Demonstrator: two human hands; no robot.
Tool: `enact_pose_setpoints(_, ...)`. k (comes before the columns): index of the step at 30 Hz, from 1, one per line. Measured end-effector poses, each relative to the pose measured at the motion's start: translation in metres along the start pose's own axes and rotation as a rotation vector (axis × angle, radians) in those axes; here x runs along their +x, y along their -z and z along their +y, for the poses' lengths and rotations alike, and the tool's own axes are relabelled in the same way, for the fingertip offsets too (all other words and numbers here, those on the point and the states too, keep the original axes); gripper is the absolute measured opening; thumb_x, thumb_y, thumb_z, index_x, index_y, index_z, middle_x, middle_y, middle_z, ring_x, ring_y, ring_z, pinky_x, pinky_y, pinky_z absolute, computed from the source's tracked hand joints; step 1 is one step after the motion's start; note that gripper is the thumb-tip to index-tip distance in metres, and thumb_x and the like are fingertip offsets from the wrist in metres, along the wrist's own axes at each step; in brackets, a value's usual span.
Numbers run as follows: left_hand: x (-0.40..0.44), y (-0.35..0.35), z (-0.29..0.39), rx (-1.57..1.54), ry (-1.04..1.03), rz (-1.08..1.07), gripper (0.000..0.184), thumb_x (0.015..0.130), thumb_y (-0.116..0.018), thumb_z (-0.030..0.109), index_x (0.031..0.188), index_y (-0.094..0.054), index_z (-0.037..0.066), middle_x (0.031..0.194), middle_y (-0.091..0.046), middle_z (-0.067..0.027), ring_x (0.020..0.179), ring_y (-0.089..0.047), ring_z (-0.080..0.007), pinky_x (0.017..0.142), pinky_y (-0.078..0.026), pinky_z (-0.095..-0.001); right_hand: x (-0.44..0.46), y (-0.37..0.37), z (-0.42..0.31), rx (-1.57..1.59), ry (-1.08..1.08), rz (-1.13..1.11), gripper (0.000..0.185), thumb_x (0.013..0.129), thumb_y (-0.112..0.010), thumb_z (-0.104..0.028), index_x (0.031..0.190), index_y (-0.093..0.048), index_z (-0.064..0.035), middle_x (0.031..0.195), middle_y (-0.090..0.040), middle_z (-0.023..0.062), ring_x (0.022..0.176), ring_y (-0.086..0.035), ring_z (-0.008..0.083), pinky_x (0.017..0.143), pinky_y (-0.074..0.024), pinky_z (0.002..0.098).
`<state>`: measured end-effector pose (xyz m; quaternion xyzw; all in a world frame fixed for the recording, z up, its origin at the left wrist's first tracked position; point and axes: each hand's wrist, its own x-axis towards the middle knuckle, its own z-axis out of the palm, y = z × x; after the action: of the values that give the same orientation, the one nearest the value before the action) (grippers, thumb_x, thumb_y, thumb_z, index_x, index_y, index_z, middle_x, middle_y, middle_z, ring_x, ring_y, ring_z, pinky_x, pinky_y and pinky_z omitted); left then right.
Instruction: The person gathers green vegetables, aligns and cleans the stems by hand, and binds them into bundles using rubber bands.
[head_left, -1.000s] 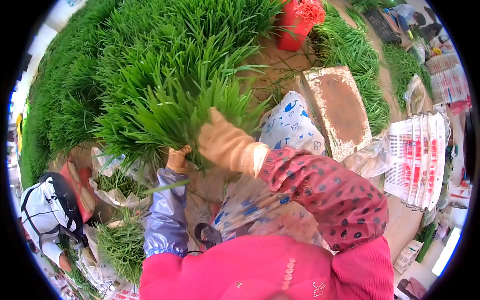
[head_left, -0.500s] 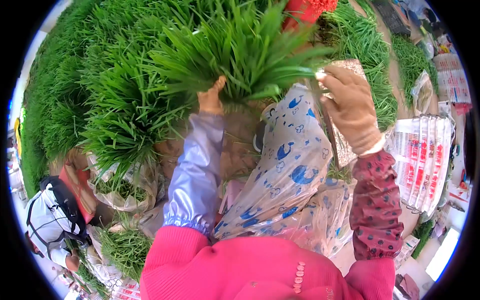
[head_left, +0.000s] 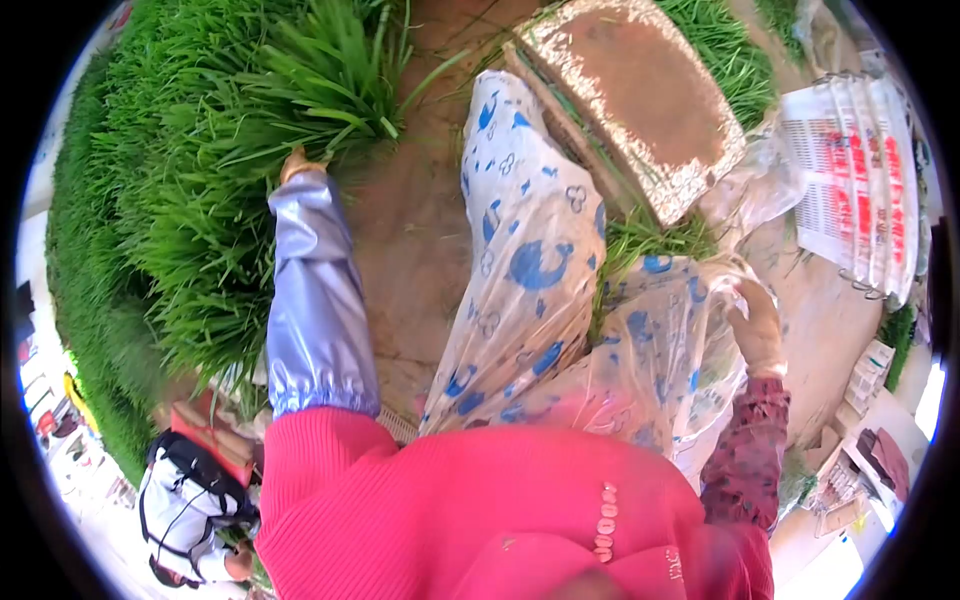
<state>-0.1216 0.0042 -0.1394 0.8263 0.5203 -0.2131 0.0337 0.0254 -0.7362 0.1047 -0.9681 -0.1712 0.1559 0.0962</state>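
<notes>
My left hand (head_left: 300, 167), below a shiny lilac sleeve, is closed at the base of a bunch of long, flat green leaves (head_left: 335, 75), which leans against the big leafy pile. Leaves cover part of its fingers. My right hand (head_left: 757, 320), in a tan glove under a dark red spotted sleeve, is low on the right. Its bent fingers are on the crumpled edge of a clear plastic sheet with blue whales (head_left: 540, 265), which lies over my lap and legs.
A worn board with a flaky white border (head_left: 640, 95) lies ahead over cut greens. White crates with red lettering (head_left: 850, 185) stack at right. The leafy pile (head_left: 170, 200) fills the left. Another person with a black backpack (head_left: 195, 475) is at lower left.
My left hand has moved left with the bunch, over to the pile. My right hand has come down and back from beside the leaves to the plastic sheet. The view has shifted.
</notes>
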Motion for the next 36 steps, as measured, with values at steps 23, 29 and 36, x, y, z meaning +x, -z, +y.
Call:
enact_pose_setpoints(23, 0.001, 0.128, 0.025, -0.758, -0.260, 0.234, 0.053, 0.094, -0.056, 0.027, 0.142, -0.040, 0.012, 0.142, -0.044, -0.0139, 0.126, -0.044, -0.0336, 0.096, -0.045, -0.0492, -0.288, -0.157, 0.094, 0.482, -0.957, -0.268, 0.051, 0.077, -0.066, -0.024, 0.123, -0.059, -0.0046, 0.112, -0.065, 0.0200, 0.104, -0.062, 0.0313, 0.091, -0.0469, 0.0372)
enact_pose_setpoints(29, -0.025, 0.251, 0.054, -1.017, -0.385, 0.377, 0.050, 0.095, -0.053, 0.026, 0.141, -0.042, 0.012, 0.140, -0.045, -0.0148, 0.125, -0.046, -0.0348, 0.097, -0.044, -0.0476, -0.270, -0.174, 0.088, 0.614, -0.926, 0.064, 0.053, 0.078, -0.065, -0.024, 0.126, -0.056, -0.0032, 0.117, -0.063, 0.0220, 0.112, -0.059, 0.0335, 0.095, -0.0447, 0.0392)
enact_pose_setpoints(36, -0.110, 0.361, 0.187, -1.077, -0.725, 0.334, 0.047, 0.096, -0.051, 0.024, 0.141, -0.043, 0.012, 0.139, -0.047, -0.0158, 0.124, -0.047, -0.0361, 0.099, -0.043, -0.0457, -0.203, -0.245, 0.126, 0.894, -0.937, 0.321, 0.031, 0.087, -0.059, -0.017, 0.117, -0.063, -0.0094, 0.095, -0.068, 0.0178, 0.081, -0.062, 0.0283, 0.076, -0.0477, 0.0351)
